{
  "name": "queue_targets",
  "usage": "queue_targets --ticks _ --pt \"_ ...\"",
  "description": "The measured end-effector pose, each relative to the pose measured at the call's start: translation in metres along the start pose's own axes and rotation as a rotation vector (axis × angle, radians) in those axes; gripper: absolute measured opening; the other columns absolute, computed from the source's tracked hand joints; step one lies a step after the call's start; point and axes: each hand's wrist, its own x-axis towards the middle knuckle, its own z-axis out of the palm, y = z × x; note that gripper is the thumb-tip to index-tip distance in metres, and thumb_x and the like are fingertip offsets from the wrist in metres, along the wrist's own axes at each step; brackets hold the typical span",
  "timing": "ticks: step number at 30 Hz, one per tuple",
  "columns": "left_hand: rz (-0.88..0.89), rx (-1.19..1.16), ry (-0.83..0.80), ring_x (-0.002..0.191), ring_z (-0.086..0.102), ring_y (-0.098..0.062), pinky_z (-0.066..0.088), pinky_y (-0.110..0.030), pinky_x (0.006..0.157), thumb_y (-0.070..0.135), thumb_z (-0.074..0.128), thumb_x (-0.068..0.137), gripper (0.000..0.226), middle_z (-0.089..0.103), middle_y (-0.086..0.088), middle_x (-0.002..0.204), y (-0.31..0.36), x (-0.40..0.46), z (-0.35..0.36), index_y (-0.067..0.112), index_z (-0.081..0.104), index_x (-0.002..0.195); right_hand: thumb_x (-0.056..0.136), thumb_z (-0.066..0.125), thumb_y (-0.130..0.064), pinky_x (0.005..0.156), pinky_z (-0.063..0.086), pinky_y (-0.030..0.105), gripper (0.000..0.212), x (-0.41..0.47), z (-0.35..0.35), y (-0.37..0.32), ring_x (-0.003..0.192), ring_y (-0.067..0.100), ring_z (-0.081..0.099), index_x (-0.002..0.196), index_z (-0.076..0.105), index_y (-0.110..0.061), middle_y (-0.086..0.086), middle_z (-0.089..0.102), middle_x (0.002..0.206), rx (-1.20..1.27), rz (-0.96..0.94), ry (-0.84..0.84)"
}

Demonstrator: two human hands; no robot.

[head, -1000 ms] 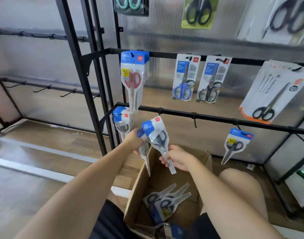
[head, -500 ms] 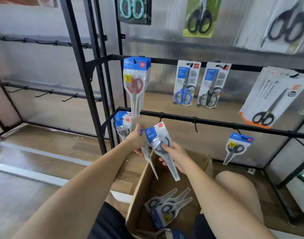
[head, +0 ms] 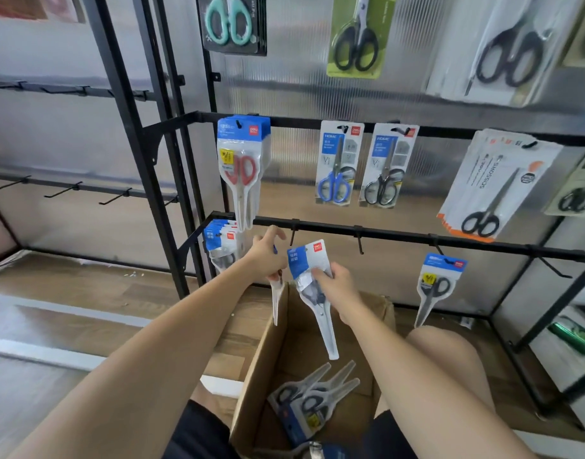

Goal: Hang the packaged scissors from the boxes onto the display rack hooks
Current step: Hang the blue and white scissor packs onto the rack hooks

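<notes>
The right hand [head: 337,284] curls its fingers over the middle of a packaged pair of scissors [head: 312,293], thumb hidden behind; the pack is a glossy clear blister, tapered to a blunt point, with a blue-and-white card header and dark oval handles inside. It tilts point-down above the open cardboard box [head: 261,385], just below the black rack bar [head: 400,233]. The left hand [head: 268,256] grips a second pack [head: 275,299] in its curled lower fingers, of which only the narrow clear tip and a sliver of blue show, while its index finger and thumb stretch apart toward the bar near a bare metal hook [head: 293,234].

Inside the box, whose walls are matte brown corrugated board, lie more packs of scissors [head: 312,395], overlapping, their points fanned to the upper right. To the left, a stack of matching packs [head: 222,246] hangs on the same bar; one further pack [head: 435,286] hangs to the right. Above hang red-handled scissors [head: 241,170], blue-handled scissors [head: 337,167] and black-handled scissors [head: 385,168] against a ribbed translucent panel [head: 294,91].
</notes>
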Motion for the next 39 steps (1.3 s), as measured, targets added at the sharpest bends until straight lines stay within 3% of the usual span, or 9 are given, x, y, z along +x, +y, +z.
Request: queue_targets --ticks 4,7,11,18,23,26,31,35,39 --pt "0.069 0.058 -0.124 0.096 0.063 -0.024 0.057 -0.034 0.077 0.039 0.089 0.052 0.065 0.051 -0.008 0.115 0.019 0.006 0.013 0.018 0.052 0.102 0.097 0.055 -0.014 0.070 0.051 0.024 0.021 0.000 -0.025 -0.006 0.090 0.008 0.060 0.118 0.056 -0.021 0.001 0.065 0.110 0.032 0.038 0.095" --pt "0.158 0.032 -0.212 0.088 0.062 -0.015 0.046 -0.017 0.066 0.018 0.088 0.068 0.047 0.061 -0.002 0.098 0.033 0.012 0.031 0.014 0.055 0.102 0.096 0.049 -0.004 0.062 0.045 0.021 0.030 -0.003 -0.052 -0.009 0.089 0.013 0.061 0.124 0.058 -0.012 0.007 0.066 0.113 0.039 0.061 0.134" --pt "0.265 0.131 -0.047 0.091 0.063 -0.019 0.042 -0.011 0.056 0.007 0.067 0.090 0.015 0.063 -0.003 0.097 0.049 0.024 0.058 0.009 0.063 0.105 0.101 0.052 -0.015 0.056 0.042 0.017 0.016 -0.010 -0.086 -0.006 0.076 0.005 0.057 0.114 0.059 -0.012 0.002 0.065 0.101 0.062 0.082 0.226" --pt "0.212 0.218 0.033 0.064 0.066 -0.011 0.051 -0.025 0.056 0.021 0.067 0.091 0.012 0.068 -0.003 0.090 0.050 0.023 0.062 0.016 0.067 0.101 0.101 0.056 -0.025 0.086 0.054 0.034 0.015 -0.014 -0.093 0.003 0.100 0.016 0.066 0.114 0.062 -0.021 0.001 0.070 0.111 0.057 0.091 0.187" --pt "0.158 0.219 0.071 0.086 0.062 -0.016 0.044 -0.028 0.071 0.023 0.069 0.089 0.006 0.066 0.000 0.094 0.015 0.019 0.023 0.020 0.066 0.093 0.100 0.058 -0.019 0.095 0.054 0.041 0.019 -0.004 -0.054 -0.012 0.104 0.017 0.065 0.118 0.061 -0.020 0.000 0.069 0.115 0.026 0.071 0.083" --pt "0.116 0.171 0.103 0.103 0.061 -0.024 0.044 -0.028 0.079 0.017 0.066 0.092 0.020 0.064 -0.005 0.107 -0.013 0.009 -0.006 0.012 0.068 0.111 0.100 0.058 -0.014 0.095 0.053 0.041 0.023 0.004 -0.018 -0.024 0.107 0.018 0.064 0.122 0.059 -0.020 0.000 0.068 0.116 0.020 0.045 0.006" --pt "-0.047 0.045 0.153 0.072 0.065 -0.029 0.058 -0.035 0.051 0.014 0.059 0.097 0.032 0.059 -0.015 0.115 -0.069 -0.013 -0.056 0.008 0.059 0.128 0.105 0.047 -0.020 0.099 0.051 0.044 0.013 0.011 0.050 -0.044 0.105 0.021 0.065 0.110 0.057 -0.025 0.000 0.068 0.108 -0.035 0.053 -0.197" --pt "-0.053 0.030 0.290 0.095 0.065 -0.034 0.056 -0.044 0.082 0.013 0.060 0.096 0.032 0.063 -0.016 0.120 -0.092 -0.021 -0.092 0.005 0.061 0.127 0.105 0.045 -0.027 0.100 0.050 0.048 0.015 0.021 0.103 -0.056 0.107 0.024 0.065 0.105 0.059 -0.028 0.002 0.068 0.114 -0.089 -0.012 -0.253" --pt "-0.074 0.114 0.276 0.080 0.060 -0.024 0.046 -0.026 0.065 0.015 0.055 0.099 0.030 0.060 -0.010 0.107 -0.100 -0.017 -0.118 0.009 0.061 0.127 0.105 0.046 -0.028 0.087 0.052 0.037 0.019 0.034 0.142 -0.062 0.099 0.019 0.063 0.112 0.062 -0.020 0.003 0.068 0.108 -0.096 -0.040 -0.214"
